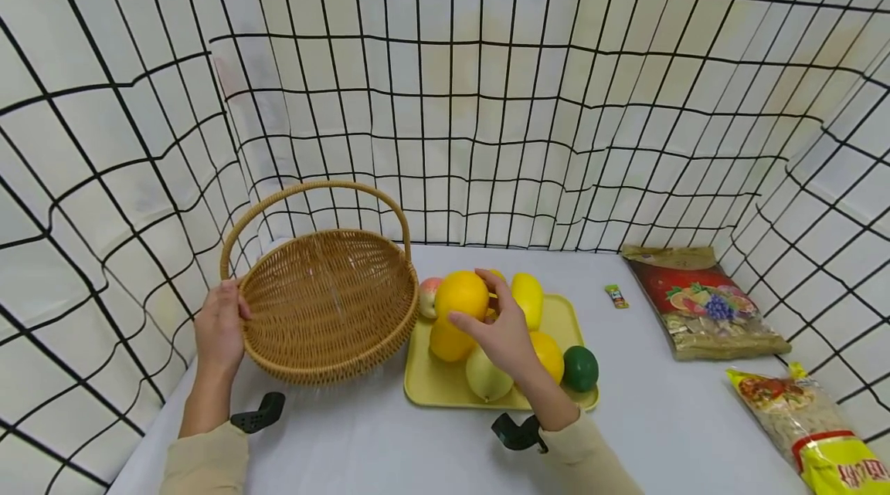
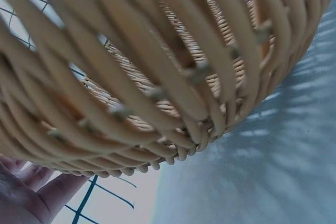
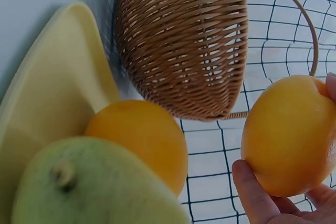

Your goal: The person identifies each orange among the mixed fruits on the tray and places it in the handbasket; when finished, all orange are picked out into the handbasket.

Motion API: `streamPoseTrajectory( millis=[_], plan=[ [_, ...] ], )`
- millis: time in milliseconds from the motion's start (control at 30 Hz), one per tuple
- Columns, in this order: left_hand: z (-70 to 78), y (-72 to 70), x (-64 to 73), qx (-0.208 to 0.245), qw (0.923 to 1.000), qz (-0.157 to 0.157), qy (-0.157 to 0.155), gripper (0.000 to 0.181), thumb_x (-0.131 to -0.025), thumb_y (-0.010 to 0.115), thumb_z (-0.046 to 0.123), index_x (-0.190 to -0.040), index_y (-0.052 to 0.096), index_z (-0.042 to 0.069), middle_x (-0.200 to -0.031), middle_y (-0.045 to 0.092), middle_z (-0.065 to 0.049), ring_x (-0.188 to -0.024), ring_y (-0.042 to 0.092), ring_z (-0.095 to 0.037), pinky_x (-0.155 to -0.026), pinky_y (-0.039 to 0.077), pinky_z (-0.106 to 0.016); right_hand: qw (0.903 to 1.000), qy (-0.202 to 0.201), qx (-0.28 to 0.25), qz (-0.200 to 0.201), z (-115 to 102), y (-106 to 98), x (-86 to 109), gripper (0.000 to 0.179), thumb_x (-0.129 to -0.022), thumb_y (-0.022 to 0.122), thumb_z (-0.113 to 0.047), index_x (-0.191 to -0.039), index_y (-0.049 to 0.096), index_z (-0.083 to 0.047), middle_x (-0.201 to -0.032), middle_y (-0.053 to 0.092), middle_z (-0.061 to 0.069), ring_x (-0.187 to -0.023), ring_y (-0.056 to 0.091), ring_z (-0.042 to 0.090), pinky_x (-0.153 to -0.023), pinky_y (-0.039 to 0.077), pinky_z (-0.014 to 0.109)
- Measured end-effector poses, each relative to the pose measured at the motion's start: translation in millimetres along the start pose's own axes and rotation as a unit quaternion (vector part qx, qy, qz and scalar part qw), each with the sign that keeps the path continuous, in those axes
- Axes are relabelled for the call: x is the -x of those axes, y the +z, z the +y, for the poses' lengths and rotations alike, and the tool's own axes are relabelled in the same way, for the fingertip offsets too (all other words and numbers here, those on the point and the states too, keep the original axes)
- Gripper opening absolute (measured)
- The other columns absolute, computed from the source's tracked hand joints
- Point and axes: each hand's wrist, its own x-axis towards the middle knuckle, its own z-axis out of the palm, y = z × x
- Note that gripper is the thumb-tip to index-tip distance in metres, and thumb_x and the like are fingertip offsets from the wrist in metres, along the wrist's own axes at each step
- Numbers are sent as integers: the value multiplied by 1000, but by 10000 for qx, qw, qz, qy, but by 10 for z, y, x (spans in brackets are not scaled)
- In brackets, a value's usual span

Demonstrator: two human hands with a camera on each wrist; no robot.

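Observation:
With my left hand [image 1: 221,329] I grip the left rim of a wicker basket [image 1: 327,310], near the foot of its hoop handle. The basket is tilted, its hollow facing me. My right hand [image 1: 506,333] holds an orange [image 1: 459,293] between thumb and fingers, raised over a yellow tray [image 1: 445,396]. Another orange [image 3: 142,135] lies below it. Around it on the tray are a peach [image 1: 427,297], a pale green pear-like fruit [image 1: 487,376], a long yellow fruit [image 1: 527,296], an orange-yellow round fruit [image 1: 549,356] and a dark green fruit [image 1: 580,368].
A small green packet [image 1: 616,296] lies right of the tray. Farther right are a red and gold bag [image 1: 709,302] and a clear and yellow food bag [image 1: 813,425]. Black wire grid [image 1: 487,93] over white cloth encloses the back and sides.

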Motion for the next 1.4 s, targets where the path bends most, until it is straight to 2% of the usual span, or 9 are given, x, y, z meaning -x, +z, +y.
streamPoseTrajectory(
  millis=[233, 400, 667, 900, 967, 1067, 1200, 1400],
  plan=[
    [-5, 1, 6, 26, 10000, -5, 10, 60, -106, 28, 42, -72, 47, -4, -126, 53, -19, -127, 45, -35, -103, 29, -51, 9998, -13, -113, -153, -91, 169, -99, 77, -79, 82, -34, -143, 42, -22, -133, 50, 3, -109, 57, 23, -89, 50, 39],
    [14, 29, 4, 84, 9999, 114, 67, 60, -106, 30, 43, -71, 47, -3, -125, 54, -20, -125, 46, -35, -106, 29, -53, 9997, -81, -86, -217, -145, 286, -152, 79, -80, 80, -36, -146, 40, -18, -134, 50, 4, -106, 56, 23, -88, 48, 38],
    [16, 74, 20, 33, 9994, 327, 144, 60, -106, 32, 42, -69, 48, -4, -121, 58, -18, -117, 50, -29, -95, 32, -32, 9990, -372, -62, -260, -194, 440, -199, 77, -80, 80, -34, -145, 40, -19, -129, 51, 7, -102, 58, 23, -82, 51, 36],
    [-7, 80, 8, -15, 9989, 378, 285, 60, -106, 34, 40, -67, 49, -3, -122, 60, -18, -120, 51, -31, -97, 33, -27, 9983, -446, -41, -369, -236, 541, -245, 78, -79, 81, -36, -144, 41, -20, -128, 53, 4, -100, 58, 23, -81, 51, 36],
    [-16, 77, 8, -30, 9986, 417, 310, 61, -106, 34, 41, -66, 50, -3, -121, 61, -17, -119, 52, -26, -94, 33, -23, 9983, -462, -11, -361, -250, 574, -264, 78, -78, 82, -36, -143, 43, -22, -128, 53, 2, -100, 58, 24, -81, 51, 37],
    [-24, 78, 13, -16, 9985, 455, 309, 62, -105, 35, 42, -65, 50, -3, -117, 62, -16, -112, 53, -9, -89, 32, -20, 9982, -476, 73, -358, -278, 630, -288, 78, -77, 82, -38, -143, 44, -23, -128, 54, 0, -101, 59, 24, -81, 50, 37],
    [-21, 88, 19, 63, 9983, 476, 341, 61, -105, 36, 40, -65, 50, -4, -110, 60, -15, -100, 46, 8, -84, 31, -20, 9981, -452, 115, -404, -303, 707, -308, 78, -77, 82, -38, -144, 44, -24, -127, 55, -1, -101, 60, 20, -81, 51, 36],
    [-12, 94, 20, 82, 9980, 469, 411, 60, -106, 36, 38, -65, 50, -4, -109, 60, -17, -97, 44, 10, -83, 31, -19, 9958, -548, 84, -732, -338, 805, -308, 78, -78, 82, -37, -144, 41, -26, -132, 52, -4, -105, 59, 16, -83, 52, 34]
  ],
)
